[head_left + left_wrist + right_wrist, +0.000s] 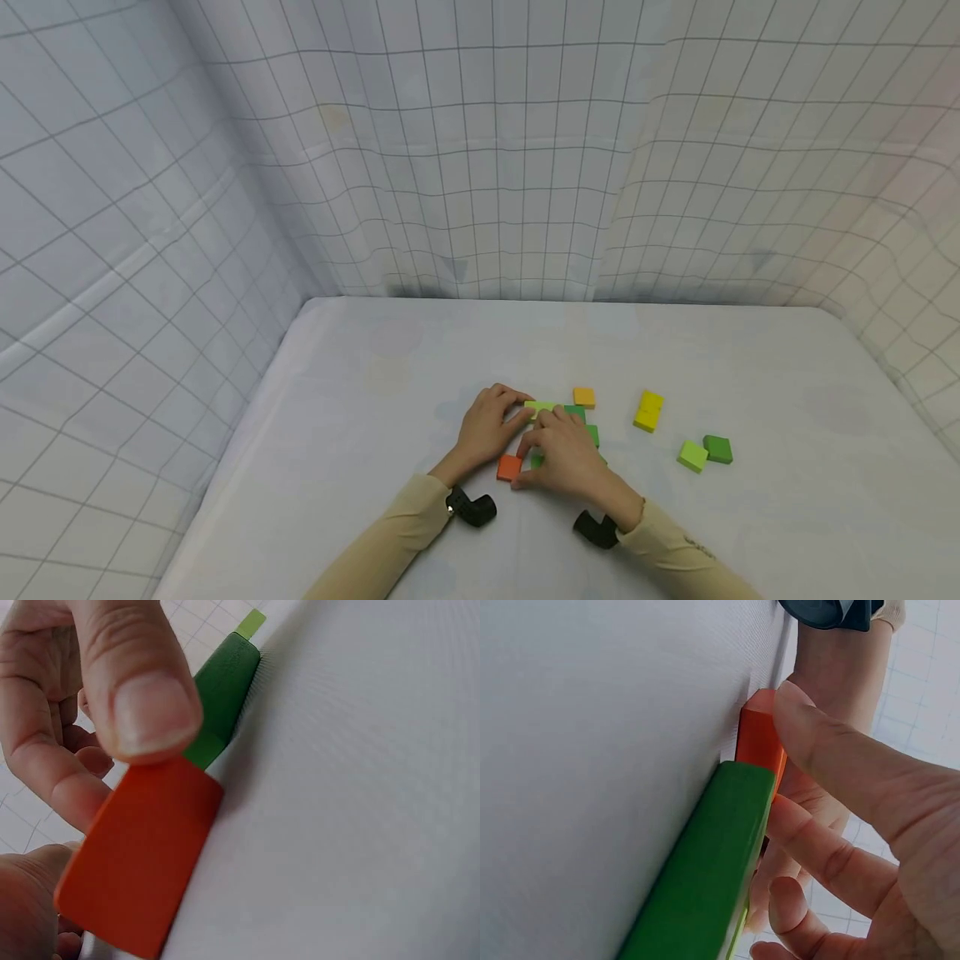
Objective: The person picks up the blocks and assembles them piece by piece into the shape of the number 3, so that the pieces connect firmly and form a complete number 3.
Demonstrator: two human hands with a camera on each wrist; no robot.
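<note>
Pinching a small, flat, orange-red square block (508, 469) with a matte surface: the right hand (567, 457), at lower centre of the head view, thumb and index finger on the block's edges. Right-wrist view agrees; thumb and index lie against it, the other fingers loosely curled.

Left hand (487, 427), just up and left of the right: thumb and index grip the left end of a light-green oblong block (543, 407). How firmly, cannot tell. A dark-green block (575, 412) adjoins the oblong's right end.

Further green pieces lie partly covered by the right hand; their number cannot be told. In the right-wrist view a long green block face (705, 862) fills the lower centre, just beside the orange-red block.

Remaining pieces, head view: an orange-yellow square block (583, 397) above the dark-green one; a bright yellow oblong (648, 411) right of centre; a lime-green block (693, 456) and a mid-green block (717, 449) close together, lower right.

Support: white cloth-covered table (360, 367). Backdrop: white curtain (480, 167) with a dark grid, upper frame. Sleeves (408, 521) are pale tan.
</note>
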